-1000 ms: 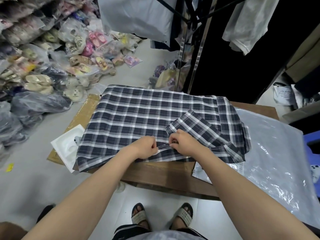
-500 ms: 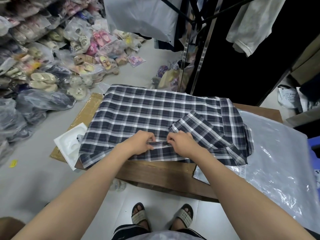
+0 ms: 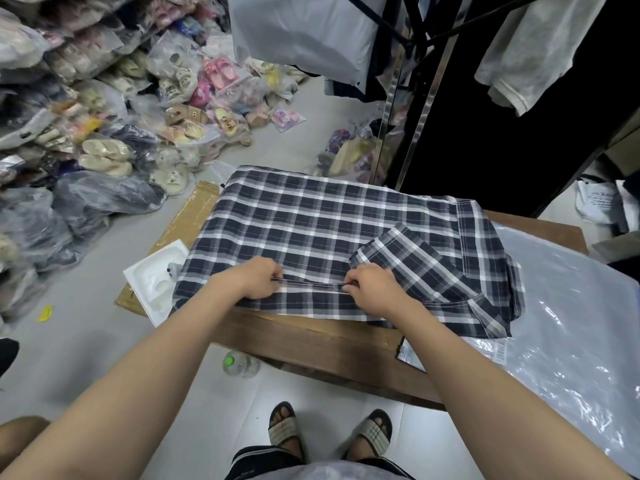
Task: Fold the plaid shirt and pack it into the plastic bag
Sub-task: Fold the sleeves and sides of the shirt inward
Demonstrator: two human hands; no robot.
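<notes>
A dark blue and white plaid shirt (image 3: 322,230) lies flat on a brown wooden table (image 3: 311,344), one sleeve folded across its right part. My left hand (image 3: 258,277) and my right hand (image 3: 372,289) each pinch a fold of the fabric near the shirt's near edge, a taut seam stretched between them. A clear plastic bag (image 3: 571,323) lies flat on the table to the right of the shirt, its near corner under the shirt's right edge.
A white moulded tray (image 3: 152,275) and flat cardboard (image 3: 187,220) stick out under the shirt's left side. Bagged sandals (image 3: 138,133) pile up on the floor at left. A plastic bottle (image 3: 240,365) lies under the table edge. Clothes hang on a metal rack (image 3: 426,98) behind.
My hands have drawn apart along the near edge, the left going left and the right going right, pulling the pinched fold taut between them.
</notes>
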